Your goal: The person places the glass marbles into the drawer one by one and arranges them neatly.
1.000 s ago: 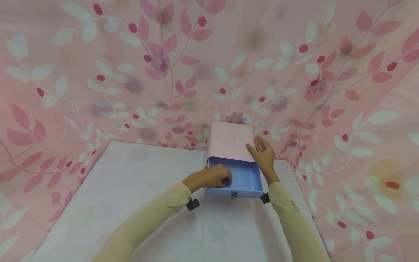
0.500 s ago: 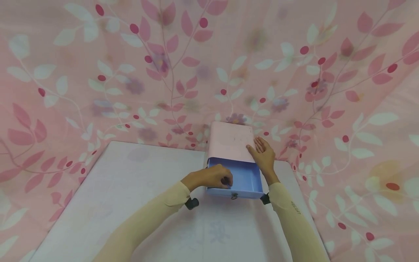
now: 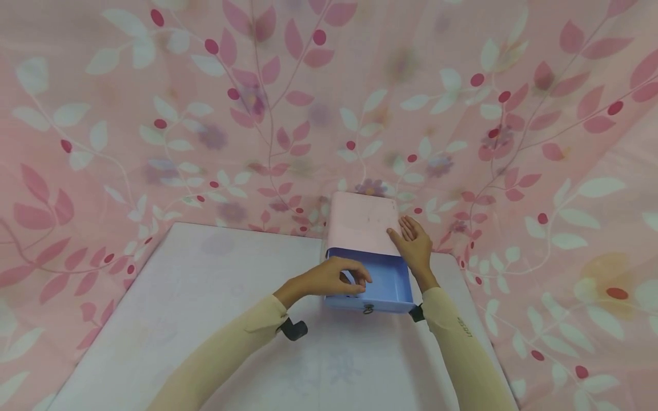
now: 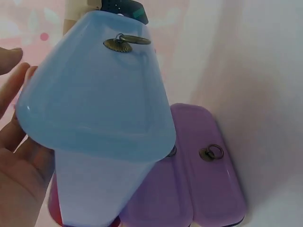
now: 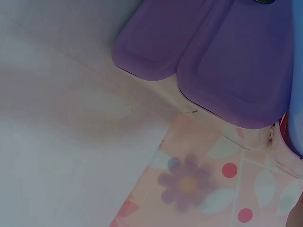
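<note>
A small pink chest (image 3: 362, 222) stands against the back cloth with its blue drawer (image 3: 388, 279) pulled out toward me. My left hand (image 3: 329, 277) is over the drawer's left side, its thumb and fingers apart and gently curved, with nothing visible between them. In the left wrist view the blue drawer front (image 4: 99, 90) has a brass ring pull (image 4: 135, 39), and my left palm (image 4: 21, 179) shows beside it. My right hand (image 3: 415, 245) rests along the chest's right side, fingers straight, thumb at the top edge.
Purple drawer fronts (image 4: 206, 179) sit below the blue drawer, also with ring pulls. The chest is on a white-covered table (image 3: 247, 268). Pink floral cloth (image 3: 288, 114) hangs behind and at both sides. A dark wrist camera (image 3: 295, 329) hangs under the left cuff.
My left fingers, bunched together inside the drawer before, have spread apart, and the left wrist has shifted slightly left. My right hand and the drawer stay put.
</note>
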Demonstrator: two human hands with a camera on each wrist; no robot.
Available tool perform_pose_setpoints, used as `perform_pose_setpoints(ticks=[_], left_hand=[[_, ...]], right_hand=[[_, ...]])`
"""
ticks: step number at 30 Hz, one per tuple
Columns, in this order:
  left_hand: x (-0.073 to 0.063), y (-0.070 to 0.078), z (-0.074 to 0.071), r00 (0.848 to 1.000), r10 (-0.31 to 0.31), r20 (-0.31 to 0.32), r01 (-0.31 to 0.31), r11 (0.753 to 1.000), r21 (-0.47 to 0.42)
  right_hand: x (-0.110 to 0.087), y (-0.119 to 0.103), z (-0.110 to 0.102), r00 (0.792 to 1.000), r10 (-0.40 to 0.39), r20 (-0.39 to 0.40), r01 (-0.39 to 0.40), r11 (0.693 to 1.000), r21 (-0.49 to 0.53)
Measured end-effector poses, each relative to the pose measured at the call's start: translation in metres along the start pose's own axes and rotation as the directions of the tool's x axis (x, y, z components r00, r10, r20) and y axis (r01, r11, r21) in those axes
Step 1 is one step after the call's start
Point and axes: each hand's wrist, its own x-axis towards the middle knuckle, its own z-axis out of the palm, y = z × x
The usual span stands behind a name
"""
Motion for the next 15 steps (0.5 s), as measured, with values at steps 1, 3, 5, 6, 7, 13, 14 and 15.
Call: perform_pose_setpoints(ticks=[1,3,5,6,7,13,14,15], left_hand=[[-0.002,0.002,0.000,1.000,0.012,-0.015,-0.012,1.000,0.000],[-0.006,0.006,0.003,0.998,0.055,-0.042,-0.053,0.998,0.028],[-0.009,0.012,0.007,0.992,0.111,-0.054,-0.107,0.992,0.068],[-0.010,0.015,0.010,0.989,0.138,-0.053,-0.133,0.988,0.081],[-0.011,0.018,0.013,0.984,0.168,-0.051,-0.163,0.982,0.094],[-0.016,0.032,0.035,0.984,0.175,-0.018,-0.174,0.984,0.034],[-0.018,0.032,0.039,0.988,0.153,-0.006,-0.152,0.988,0.028],[-0.020,0.033,0.042,0.991,0.133,0.010,-0.133,0.991,0.026]], right_hand=[[0.000,0.000,0.000,1.000,0.000,0.000,0.000,1.000,-0.001],[-0.001,0.000,0.000,1.000,0.002,0.002,-0.002,1.000,-0.001],[-0.001,-0.001,0.000,1.000,-0.001,0.000,0.001,1.000,0.000],[-0.001,-0.001,0.000,1.000,-0.002,-0.001,0.002,1.000,-0.001],[-0.001,-0.001,0.000,1.000,-0.006,-0.004,0.006,1.000,-0.003],[0.000,-0.002,0.001,1.000,0.011,-0.012,-0.011,1.000,-0.003],[-0.001,-0.003,0.001,1.000,0.017,-0.012,-0.017,1.000,-0.002],[-0.001,-0.003,0.001,1.000,0.019,-0.010,-0.019,1.000,0.001]])
